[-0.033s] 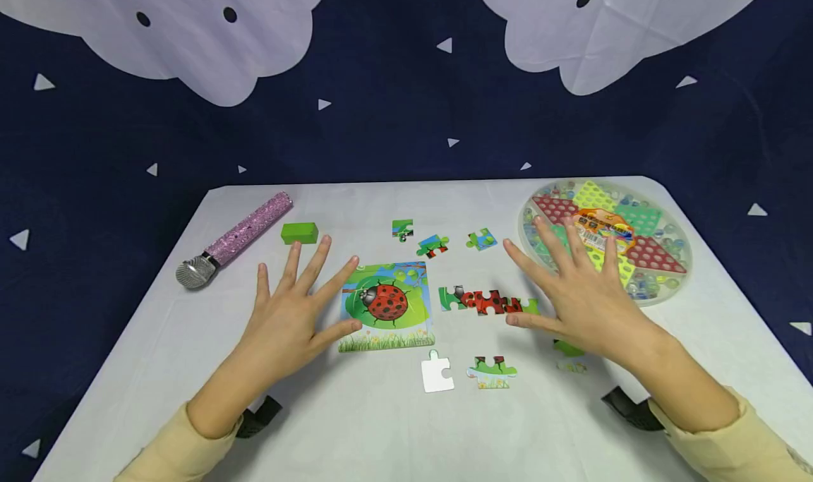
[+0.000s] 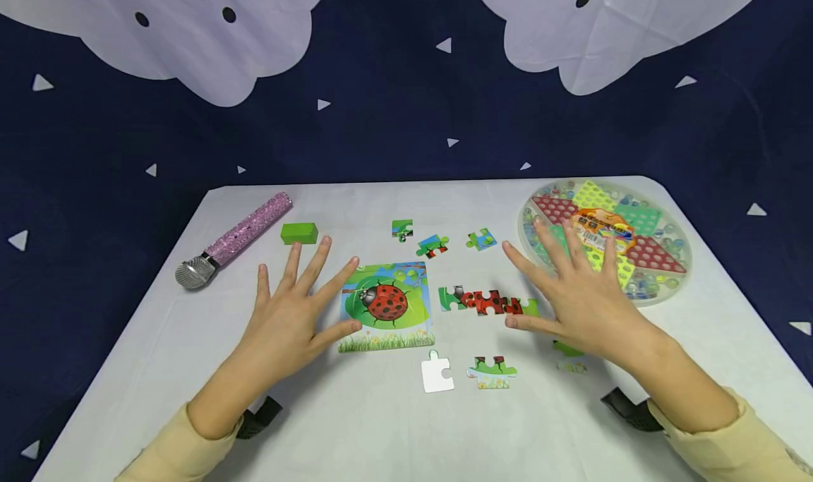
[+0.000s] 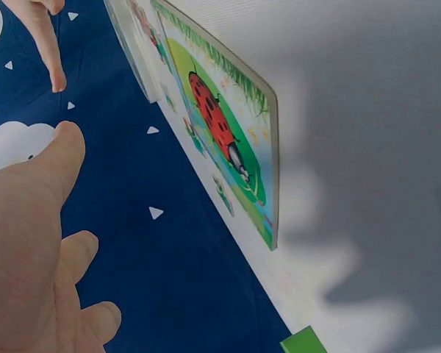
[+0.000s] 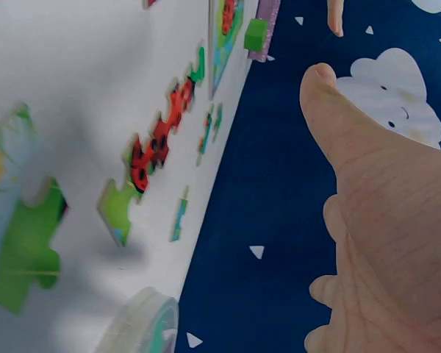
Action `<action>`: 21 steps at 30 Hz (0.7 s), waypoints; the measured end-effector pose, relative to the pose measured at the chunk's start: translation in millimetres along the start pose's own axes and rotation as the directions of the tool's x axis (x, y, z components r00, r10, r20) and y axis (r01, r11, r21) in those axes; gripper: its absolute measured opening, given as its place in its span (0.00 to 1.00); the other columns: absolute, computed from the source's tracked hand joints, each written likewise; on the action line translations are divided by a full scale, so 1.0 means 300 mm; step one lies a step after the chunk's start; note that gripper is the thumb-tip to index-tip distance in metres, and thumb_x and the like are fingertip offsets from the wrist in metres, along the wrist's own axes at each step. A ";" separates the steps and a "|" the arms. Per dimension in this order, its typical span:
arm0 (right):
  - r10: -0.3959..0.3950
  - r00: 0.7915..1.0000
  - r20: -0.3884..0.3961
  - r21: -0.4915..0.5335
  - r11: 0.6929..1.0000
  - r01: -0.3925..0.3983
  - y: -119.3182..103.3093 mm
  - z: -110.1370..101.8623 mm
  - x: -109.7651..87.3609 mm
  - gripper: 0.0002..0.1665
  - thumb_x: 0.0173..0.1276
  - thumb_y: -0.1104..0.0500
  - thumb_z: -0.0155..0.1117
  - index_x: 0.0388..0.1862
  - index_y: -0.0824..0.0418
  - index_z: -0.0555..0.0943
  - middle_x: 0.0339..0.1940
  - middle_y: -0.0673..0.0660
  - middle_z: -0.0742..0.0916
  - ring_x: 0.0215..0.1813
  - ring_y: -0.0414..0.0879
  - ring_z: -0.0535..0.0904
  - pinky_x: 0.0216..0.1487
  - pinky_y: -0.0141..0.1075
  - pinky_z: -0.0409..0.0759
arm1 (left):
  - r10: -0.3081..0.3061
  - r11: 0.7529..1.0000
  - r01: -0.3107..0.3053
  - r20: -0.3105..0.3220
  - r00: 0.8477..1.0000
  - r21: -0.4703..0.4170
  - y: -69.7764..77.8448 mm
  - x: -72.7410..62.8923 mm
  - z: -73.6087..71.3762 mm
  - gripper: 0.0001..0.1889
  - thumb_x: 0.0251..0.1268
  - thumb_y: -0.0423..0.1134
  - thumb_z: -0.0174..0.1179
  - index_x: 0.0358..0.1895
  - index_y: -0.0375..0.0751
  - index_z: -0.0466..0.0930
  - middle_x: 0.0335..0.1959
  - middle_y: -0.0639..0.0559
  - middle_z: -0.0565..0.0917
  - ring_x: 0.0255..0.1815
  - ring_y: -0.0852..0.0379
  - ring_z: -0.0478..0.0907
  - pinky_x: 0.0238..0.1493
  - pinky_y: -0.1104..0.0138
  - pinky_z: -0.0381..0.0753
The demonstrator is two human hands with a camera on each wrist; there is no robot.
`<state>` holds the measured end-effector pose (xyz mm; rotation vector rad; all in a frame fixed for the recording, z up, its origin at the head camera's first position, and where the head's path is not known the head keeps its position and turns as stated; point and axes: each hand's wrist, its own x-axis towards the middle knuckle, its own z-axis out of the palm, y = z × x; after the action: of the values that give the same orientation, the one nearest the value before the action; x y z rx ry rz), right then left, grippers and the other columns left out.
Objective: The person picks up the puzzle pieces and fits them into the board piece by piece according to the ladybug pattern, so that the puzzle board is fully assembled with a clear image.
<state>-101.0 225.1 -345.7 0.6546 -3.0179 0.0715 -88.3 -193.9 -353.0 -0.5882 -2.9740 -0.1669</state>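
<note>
Fingers spread and holding nothing, the hands hover apart: the left hand (image 2: 286, 327) by the ladybug board's left edge, the right hand (image 2: 587, 305) well to its right. The ladybug board (image 2: 387, 303) lies on the bench (image 2: 356, 432); right of it is a joined row of puzzle pieces (image 2: 488, 303), behind-left a green block (image 2: 299, 233) and pink microphone (image 2: 248, 229), behind-right a round case (image 2: 654, 252). The right wrist view shows a cloud's whole smile (image 4: 405, 113), cropped in the head view.

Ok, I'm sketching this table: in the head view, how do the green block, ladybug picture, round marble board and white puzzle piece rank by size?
1. Round marble board
2. Ladybug picture
3. Green block and white puzzle piece: too alike to rank
</note>
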 end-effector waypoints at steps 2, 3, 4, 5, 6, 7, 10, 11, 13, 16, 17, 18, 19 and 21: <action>0.008 1.000 0.016 0.006 1.000 -0.008 0.001 0.002 -0.003 0.64 0.64 0.17 0.63 0.91 0.33 0.47 0.93 0.64 0.48 0.89 0.78 0.38 0.71 0.91 0.35 | 0.001 1.000 -0.001 0.002 1.000 -0.003 0.000 0.000 0.003 0.47 0.69 0.72 0.63 0.87 0.71 0.53 0.92 0.49 0.43 0.90 0.26 0.41 0.74 0.15 0.40; 0.012 1.000 0.021 0.006 1.000 -0.012 0.002 0.002 -0.004 0.64 0.64 0.17 0.63 0.91 0.33 0.47 0.93 0.64 0.47 0.89 0.78 0.37 0.71 0.91 0.35 | 0.003 1.000 -0.003 0.002 1.000 -0.004 0.000 0.001 0.004 0.47 0.69 0.72 0.63 0.87 0.71 0.53 0.92 0.49 0.44 0.90 0.26 0.41 0.74 0.15 0.40; 0.019 0.999 0.032 0.007 1.000 -0.019 0.003 0.004 -0.007 0.64 0.64 0.17 0.62 0.91 0.33 0.46 0.93 0.64 0.46 0.89 0.77 0.36 0.71 0.91 0.36 | 0.005 1.000 -0.005 0.003 1.000 -0.005 0.001 0.000 0.006 0.47 0.69 0.72 0.63 0.87 0.72 0.53 0.92 0.49 0.44 0.90 0.27 0.41 0.74 0.15 0.40; 0.023 0.999 0.036 0.009 1.000 -0.024 0.005 0.005 -0.010 0.64 0.64 0.17 0.62 0.91 0.33 0.47 0.93 0.64 0.46 0.89 0.76 0.35 0.70 0.91 0.36 | 0.007 1.000 -0.007 0.004 1.000 -0.006 0.001 0.001 0.008 0.47 0.69 0.72 0.63 0.87 0.72 0.53 0.92 0.49 0.45 0.90 0.27 0.41 0.74 0.15 0.40; 0.028 0.999 0.040 0.014 0.999 -0.029 0.007 0.004 -0.012 0.64 0.65 0.17 0.62 0.91 0.33 0.47 0.93 0.63 0.46 0.90 0.76 0.34 0.70 0.91 0.36 | 0.011 1.000 -0.011 0.005 1.000 -0.005 0.003 0.001 0.009 0.47 0.69 0.72 0.63 0.87 0.72 0.53 0.92 0.49 0.44 0.90 0.27 0.40 0.74 0.15 0.40; 0.033 0.999 0.042 0.018 0.999 -0.034 0.009 0.004 -0.015 0.63 0.65 0.17 0.62 0.91 0.33 0.47 0.93 0.63 0.46 0.90 0.75 0.33 0.70 0.91 0.37 | 0.014 1.000 -0.014 0.005 1.000 -0.004 0.004 0.001 0.008 0.47 0.68 0.72 0.63 0.87 0.72 0.53 0.92 0.49 0.45 0.90 0.28 0.40 0.75 0.15 0.40; 0.033 0.999 0.033 0.024 0.999 -0.033 0.013 0.003 -0.019 0.63 0.65 0.17 0.62 0.91 0.32 0.48 0.93 0.63 0.47 0.90 0.74 0.33 0.69 0.92 0.38 | 0.022 1.000 -0.022 0.006 1.000 0.001 0.009 0.002 0.004 0.48 0.68 0.73 0.63 0.87 0.72 0.53 0.92 0.50 0.44 0.90 0.28 0.40 0.75 0.15 0.41; 0.030 0.999 0.029 0.025 0.999 -0.031 0.013 0.003 -0.020 0.62 0.65 0.17 0.62 0.90 0.32 0.49 0.93 0.63 0.47 0.90 0.74 0.33 0.69 0.92 0.38 | 0.024 1.000 -0.024 0.006 1.000 0.001 0.010 0.002 0.003 0.48 0.68 0.73 0.63 0.87 0.72 0.53 0.92 0.51 0.44 0.90 0.28 0.40 0.75 0.15 0.41; 0.025 0.999 0.024 0.021 0.999 -0.026 0.011 0.003 -0.021 0.62 0.64 0.17 0.62 0.90 0.31 0.49 0.93 0.63 0.48 0.90 0.75 0.34 0.69 0.92 0.39 | 0.027 1.000 -0.027 0.010 1.000 -0.002 0.013 0.003 0.000 0.48 0.68 0.73 0.63 0.87 0.72 0.52 0.92 0.51 0.44 0.90 0.28 0.40 0.75 0.15 0.40; 0.020 0.999 0.025 0.020 1.000 -0.020 0.006 0.001 -0.021 0.62 0.64 0.16 0.62 0.90 0.30 0.48 0.93 0.64 0.48 0.90 0.75 0.34 0.69 0.92 0.38 | 0.031 0.999 -0.031 0.016 0.999 -0.011 0.019 0.005 -0.001 0.47 0.68 0.73 0.63 0.87 0.72 0.53 0.92 0.52 0.44 0.90 0.27 0.40 0.75 0.15 0.39; 0.018 1.000 0.026 0.019 1.000 -0.019 0.004 0.001 -0.020 0.63 0.64 0.16 0.62 0.90 0.30 0.48 0.93 0.63 0.47 0.90 0.75 0.35 0.69 0.92 0.38 | 0.033 0.999 -0.032 0.017 0.999 -0.012 0.022 0.006 -0.001 0.47 0.68 0.73 0.63 0.87 0.72 0.53 0.92 0.52 0.45 0.90 0.27 0.39 0.75 0.15 0.39; 0.017 0.999 0.029 0.021 1.000 -0.018 0.003 0.000 -0.019 0.63 0.64 0.16 0.62 0.90 0.30 0.48 0.93 0.63 0.46 0.90 0.75 0.34 0.69 0.92 0.37 | 0.034 0.999 -0.034 0.019 0.999 -0.013 0.025 0.008 -0.001 0.47 0.68 0.73 0.63 0.87 0.72 0.53 0.92 0.52 0.45 0.90 0.27 0.39 0.75 0.15 0.39; 0.016 0.999 0.031 0.025 1.000 -0.017 0.001 -0.001 -0.019 0.63 0.64 0.17 0.63 0.90 0.30 0.48 0.93 0.63 0.46 0.90 0.75 0.34 0.69 0.92 0.36 | 0.034 0.999 -0.033 0.021 0.999 -0.017 0.029 0.010 0.000 0.47 0.68 0.73 0.63 0.87 0.72 0.53 0.92 0.52 0.45 0.90 0.27 0.39 0.75 0.15 0.39; 0.013 0.999 0.034 0.024 1.000 -0.013 -0.002 -0.001 -0.016 0.63 0.64 0.17 0.63 0.90 0.30 0.48 0.93 0.62 0.44 0.90 0.75 0.34 0.70 0.91 0.35 | 0.034 0.999 -0.033 0.022 0.999 -0.018 0.037 0.016 0.002 0.47 0.68 0.73 0.62 0.87 0.72 0.53 0.92 0.51 0.45 0.90 0.28 0.39 0.75 0.15 0.38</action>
<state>-96.4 226.6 -345.6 0.6447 -3.0585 0.0986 -88.5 -181.7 -352.1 -0.6457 -2.9846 -0.1848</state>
